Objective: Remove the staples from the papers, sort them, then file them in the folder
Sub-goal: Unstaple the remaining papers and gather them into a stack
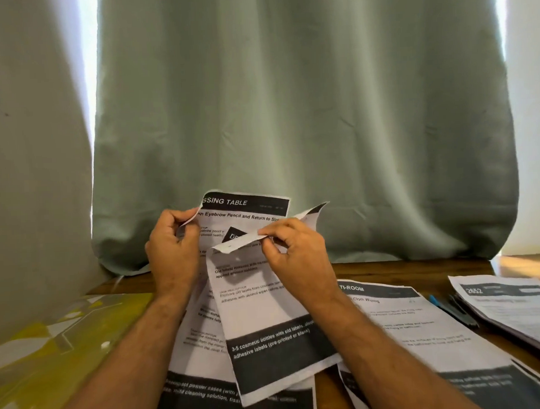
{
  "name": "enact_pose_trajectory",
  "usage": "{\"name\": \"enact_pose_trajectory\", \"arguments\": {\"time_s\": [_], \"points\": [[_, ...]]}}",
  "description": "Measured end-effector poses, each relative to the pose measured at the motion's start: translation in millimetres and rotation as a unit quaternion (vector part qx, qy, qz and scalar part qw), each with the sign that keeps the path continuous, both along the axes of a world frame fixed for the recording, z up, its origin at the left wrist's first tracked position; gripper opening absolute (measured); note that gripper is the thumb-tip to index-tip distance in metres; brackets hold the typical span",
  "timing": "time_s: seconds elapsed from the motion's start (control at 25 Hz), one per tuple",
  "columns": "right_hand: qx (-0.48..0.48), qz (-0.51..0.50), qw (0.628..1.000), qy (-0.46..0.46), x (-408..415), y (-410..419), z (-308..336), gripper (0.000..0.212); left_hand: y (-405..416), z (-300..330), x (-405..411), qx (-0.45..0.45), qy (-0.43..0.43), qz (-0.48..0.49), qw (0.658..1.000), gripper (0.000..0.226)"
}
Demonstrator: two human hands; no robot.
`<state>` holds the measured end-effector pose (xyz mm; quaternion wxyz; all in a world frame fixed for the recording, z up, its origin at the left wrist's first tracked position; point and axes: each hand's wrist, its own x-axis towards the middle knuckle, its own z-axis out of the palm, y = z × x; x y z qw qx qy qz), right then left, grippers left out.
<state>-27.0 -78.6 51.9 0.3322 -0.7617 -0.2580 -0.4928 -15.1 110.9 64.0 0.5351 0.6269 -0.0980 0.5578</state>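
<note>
Staple removal is under way: left hand [172, 247] grips the rear sheet [247, 211], right hand [294, 249] pinches the front sheet [266, 311] by its folded top edge, while sorting and filing into the yellow folder [53, 343] remain outstanding.

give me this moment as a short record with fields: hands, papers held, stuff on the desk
left hand: left hand grips the upper left corner of the held papers
right hand: right hand pinches the folded top edge of the front sheet
desk left: yellow folder
desk right: printed sheet, pens, paper stack
backdrop: green curtain
</note>
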Motion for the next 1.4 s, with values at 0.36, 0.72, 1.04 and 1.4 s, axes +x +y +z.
{"name": "enact_pose_trajectory", "arguments": {"time_s": [0.36,0.72,1.04,1.4], "points": [[0.079,-0.002,0.980,-0.182,-30.8,-2.9,101.8,0.018,-25.1,98.5,-41.1,0.055,-0.099,-0.069,0.991,0.023],[0.037,-0.087,0.984,-0.155,-50.8,-42.7,143.0,0.020,-76.0,110.1,-62.5,-0.015,0.062,-0.344,0.937,0.006],[-0.093,-0.196,0.917,0.333,0.5,-105.2,53.9,0.011,-128.0,-14.3,-10.7,-0.068,0.457,-0.459,0.759,0.025],[-0.058,-0.170,0.890,0.420,16.4,-135.1,-12.4,0.011,-153.1,-66.9,-4.3,-0.114,0.494,-0.386,0.770,0.023]]}}
